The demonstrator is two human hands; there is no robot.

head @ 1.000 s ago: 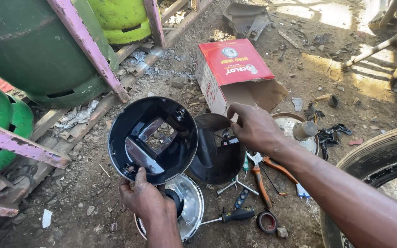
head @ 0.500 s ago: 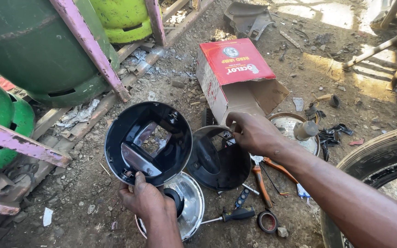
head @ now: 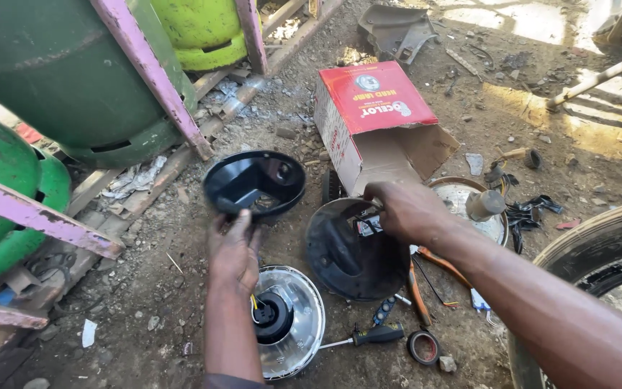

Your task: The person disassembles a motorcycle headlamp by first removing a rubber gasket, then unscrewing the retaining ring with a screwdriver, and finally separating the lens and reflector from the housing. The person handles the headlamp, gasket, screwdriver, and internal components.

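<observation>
My left hand [head: 233, 252] grips the near rim of a black round headlamp shell [head: 255, 184], held tilted above the dirt. Right of it, my right hand [head: 406, 209] holds the top edge of a second black round housing [head: 350, 252] that stands on the ground. Below the left hand lies a chrome round headlamp reflector [head: 298, 328] face down, with a black socket and yellow wires at its back. A red cardboard box [head: 372, 108] with its flaps open sits just beyond both hands.
Green gas cylinders [head: 59, 79] in a pink metal rack [head: 156, 79] fill the left. A screwdriver [head: 368, 336], orange-handled pliers [head: 417, 288] and a roll of tape [head: 424, 347] lie near the housing. A chrome rim ring [head: 469, 205] and a tyre [head: 599, 252] are at right.
My left hand has tipped the black shell away and moved it up and farther from me. My right hand has lowered onto the second housing's edge.
</observation>
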